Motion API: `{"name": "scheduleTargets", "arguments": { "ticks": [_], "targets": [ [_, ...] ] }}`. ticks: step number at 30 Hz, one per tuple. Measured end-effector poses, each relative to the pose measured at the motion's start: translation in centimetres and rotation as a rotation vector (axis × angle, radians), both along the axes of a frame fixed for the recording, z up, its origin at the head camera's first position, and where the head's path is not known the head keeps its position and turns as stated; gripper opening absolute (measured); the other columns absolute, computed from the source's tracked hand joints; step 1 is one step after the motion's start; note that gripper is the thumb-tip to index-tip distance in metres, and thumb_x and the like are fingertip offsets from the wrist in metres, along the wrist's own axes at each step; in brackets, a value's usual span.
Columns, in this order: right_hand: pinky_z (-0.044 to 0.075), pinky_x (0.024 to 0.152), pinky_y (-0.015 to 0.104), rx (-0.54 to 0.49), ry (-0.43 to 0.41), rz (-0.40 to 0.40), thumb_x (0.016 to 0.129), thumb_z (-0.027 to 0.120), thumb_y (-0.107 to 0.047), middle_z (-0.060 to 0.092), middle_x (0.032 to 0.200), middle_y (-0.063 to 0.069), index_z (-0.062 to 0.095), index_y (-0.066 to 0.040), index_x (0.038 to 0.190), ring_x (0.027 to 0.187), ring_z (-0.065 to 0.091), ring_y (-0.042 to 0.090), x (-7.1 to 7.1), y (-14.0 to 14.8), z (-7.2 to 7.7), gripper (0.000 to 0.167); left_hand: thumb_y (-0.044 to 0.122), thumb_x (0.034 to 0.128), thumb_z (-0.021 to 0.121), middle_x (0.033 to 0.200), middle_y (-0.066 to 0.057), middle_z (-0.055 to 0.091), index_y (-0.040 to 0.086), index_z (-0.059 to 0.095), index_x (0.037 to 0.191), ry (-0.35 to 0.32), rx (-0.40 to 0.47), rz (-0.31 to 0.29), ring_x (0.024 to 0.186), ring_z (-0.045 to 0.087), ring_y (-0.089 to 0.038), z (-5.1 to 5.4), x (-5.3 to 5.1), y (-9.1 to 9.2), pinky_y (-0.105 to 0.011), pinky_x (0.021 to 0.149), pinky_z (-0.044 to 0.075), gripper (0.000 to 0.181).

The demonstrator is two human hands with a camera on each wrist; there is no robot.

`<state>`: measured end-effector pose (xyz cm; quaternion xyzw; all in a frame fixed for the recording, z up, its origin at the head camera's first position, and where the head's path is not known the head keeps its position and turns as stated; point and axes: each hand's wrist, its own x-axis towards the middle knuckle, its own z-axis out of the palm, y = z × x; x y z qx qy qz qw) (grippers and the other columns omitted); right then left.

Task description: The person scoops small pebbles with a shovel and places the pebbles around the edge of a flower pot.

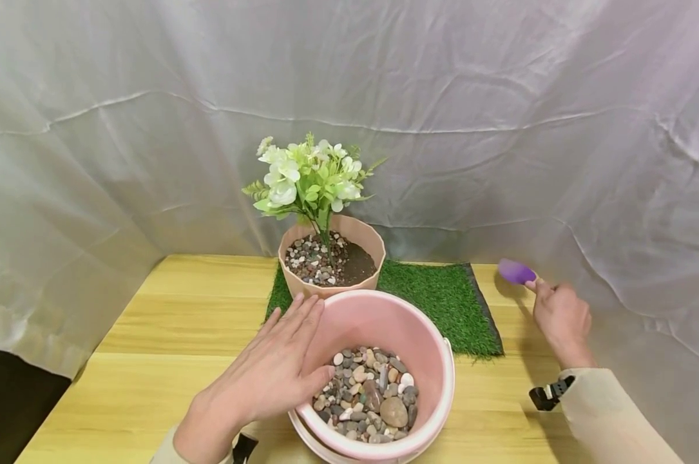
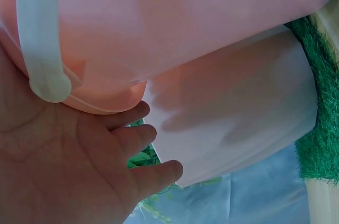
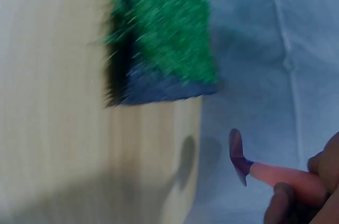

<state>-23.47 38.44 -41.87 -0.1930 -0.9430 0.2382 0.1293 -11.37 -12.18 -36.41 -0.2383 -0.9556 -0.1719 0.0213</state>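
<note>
A pink bucket (image 1: 378,306) holding several mixed pebbles (image 1: 366,396) stands at the front of the table. My left hand (image 1: 274,367) lies against its left rim, fingers straight and the thumb over the edge. In the left wrist view, the palm (image 2: 69,166) faces the bucket wall (image 2: 175,23) beside its white handle (image 2: 39,33). Out to the right, my right hand (image 1: 564,316) grips a small trowel (image 1: 516,272) with a purple blade, raised beside the table's back edge. The right wrist view shows its pinkish handle (image 3: 286,179) between fingers and thumb.
Behind the bucket, a peach flowerpot (image 1: 308,283) holds white artificial flowers (image 1: 314,177). Small pebbles (image 1: 314,258) cover its left part, and dark soil (image 1: 357,265) shows at right. Green artificial turf (image 1: 442,303) lies beneath the pot. A grey cloth (image 1: 442,161) hangs behind the wooden table (image 1: 169,335).
</note>
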Motion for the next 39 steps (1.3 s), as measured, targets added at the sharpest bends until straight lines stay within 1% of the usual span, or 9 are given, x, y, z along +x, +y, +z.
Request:
{"name": "scheduleTargets", "arguments": {
  "ticks": [4,8,11,16,19,21,26,34,39],
  "targets": [
    [0.045,0.088,0.069,-0.046,0.081,-0.060,0.108,0.034,-0.049,0.063,0.123,0.044,0.063,0.012,0.126,0.110,0.055,0.065,0.6,-1.1,1.8,0.069,0.056,0.0989,0.061,0.177,-0.011,0.015,0.004,0.023,0.168,-0.004,0.008,-0.005,0.164,0.011,-0.031,0.0,0.0,0.0,-0.057,0.132,0.015,0.094],
    [0.047,0.084,0.061,-0.097,0.181,-0.095,0.102,0.046,-0.043,0.067,0.123,0.037,0.069,0.005,0.123,0.112,0.057,0.060,1.8,-2.7,4.4,0.057,0.055,0.0995,0.060,0.177,-0.012,0.013,0.004,0.021,0.168,-0.003,-0.002,-0.012,0.164,0.010,-0.031,0.2,-0.1,0.0,-0.057,0.132,0.015,0.094],
    [0.047,0.072,0.046,-0.143,0.223,-0.110,0.097,0.050,-0.037,0.073,0.106,0.022,0.073,-0.004,0.112,0.098,0.062,0.045,3.0,-4.2,7.0,0.042,0.055,0.0998,0.060,0.177,-0.012,0.012,0.005,0.019,0.168,-0.006,-0.008,-0.016,0.164,0.009,-0.031,0.2,-0.2,0.0,-0.057,0.132,0.015,0.094],
    [0.038,0.047,0.028,-0.277,0.380,-0.088,0.097,0.056,-0.029,0.066,0.070,-0.023,0.073,-0.014,0.088,0.063,0.052,0.014,5.1,-6.8,11.1,0.024,0.055,0.0999,0.059,0.177,-0.011,0.012,0.005,0.018,0.168,-0.014,-0.011,-0.012,0.165,0.008,-0.030,0.2,-0.2,-0.1,-0.057,0.132,0.015,0.094],
    [0.031,0.041,0.024,-0.346,0.536,-0.027,0.097,0.068,-0.028,0.064,0.057,-0.023,0.074,-0.011,0.079,0.051,0.047,0.009,6.4,-8.4,12.8,0.025,0.056,0.1000,0.058,0.177,-0.011,0.011,0.006,0.018,0.168,-0.019,-0.015,-0.010,0.165,0.007,-0.029,0.2,-0.1,-0.1,-0.056,0.132,0.014,0.094],
    [0.031,0.042,0.022,-0.375,0.579,0.013,0.094,0.076,-0.029,0.063,0.054,-0.016,0.075,-0.010,0.077,0.051,0.047,0.009,7.3,-9.4,13.7,0.026,0.056,0.0999,0.058,0.177,-0.011,0.011,0.006,0.017,0.169,-0.023,-0.013,-0.007,0.165,0.007,-0.029,0.2,-0.1,-0.1,-0.056,0.132,0.014,0.094],
    [0.033,0.041,0.024,-0.340,0.519,0.170,0.093,0.079,-0.020,0.061,0.054,-0.010,0.075,-0.009,0.076,0.050,0.044,0.010,9.0,-11.7,14.6,0.021,0.055,0.0994,0.059,0.177,-0.011,0.012,0.005,0.018,0.168,-0.019,-0.003,-0.008,0.165,0.008,-0.029,0.2,-0.1,-0.1,-0.056,0.132,0.015,0.094],
    [0.034,0.043,0.022,-0.080,0.436,0.634,0.095,0.073,-0.006,0.075,0.069,-0.020,0.065,-0.024,0.074,0.049,0.044,0.005,10.4,-15.2,14.5,0.028,0.056,0.0997,0.058,0.177,-0.011,0.010,0.004,0.018,0.168,-0.015,-0.005,-0.010,0.164,0.008,-0.030,0.1,-0.1,0.0,-0.055,0.132,0.014,0.095],
    [0.042,0.049,0.017,0.068,0.393,0.846,0.092,0.075,-0.005,0.075,0.076,-0.030,0.061,-0.028,0.080,0.056,0.055,-0.003,10.4,-17.3,14.4,0.030,0.057,0.0988,0.059,0.177,-0.010,0.009,0.004,0.017,0.168,-0.023,0.002,-0.003,0.164,0.008,-0.030,0.0,0.0,0.0,-0.056,0.132,0.014,0.096]
  ]
}}
